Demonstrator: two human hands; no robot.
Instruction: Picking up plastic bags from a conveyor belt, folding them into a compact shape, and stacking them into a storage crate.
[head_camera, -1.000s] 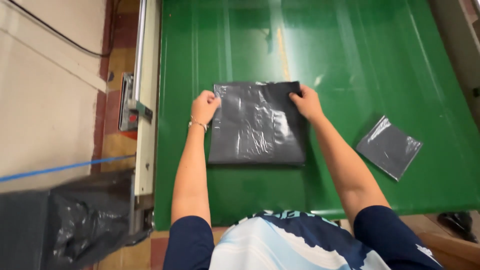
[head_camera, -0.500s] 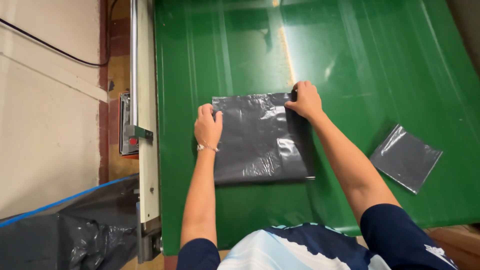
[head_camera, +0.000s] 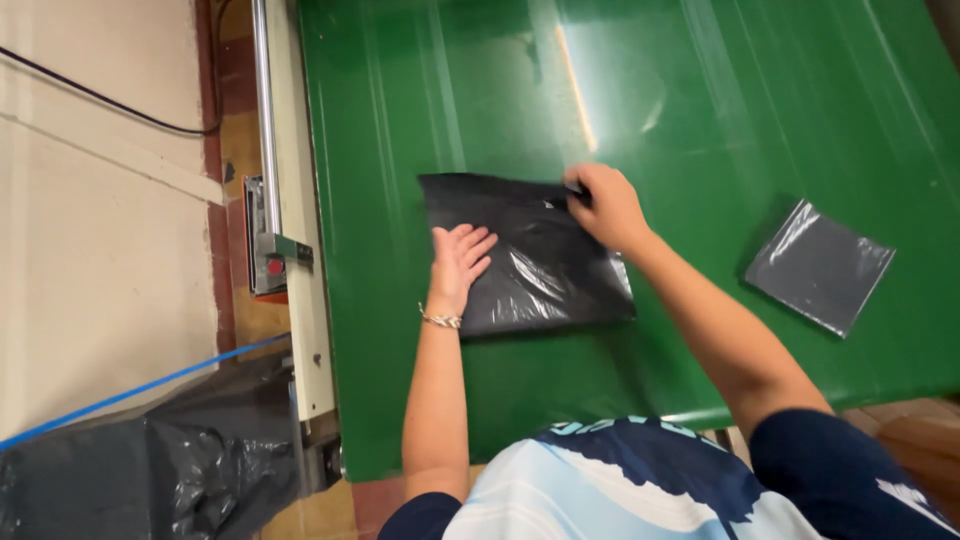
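A dark grey plastic bag (head_camera: 530, 265) lies flat on the green table (head_camera: 700, 90) in front of me. My left hand (head_camera: 458, 257) presses flat on its left part, fingers spread. At the bag's upper right corner my right hand (head_camera: 604, 205) pinches the top edge. A bracelet sits on my left wrist.
A second, smaller folded grey bag (head_camera: 820, 265) lies on the green surface to the right. A white metal rail (head_camera: 290, 200) runs along the table's left edge with a red-buttoned box (head_camera: 268, 265). A black bin bag (head_camera: 150, 470) sits on the floor at lower left.
My left hand moved from the bag's upper left corner onto its surface, now lying flat. My right hand stayed at the top right edge. The view shifted slightly right.
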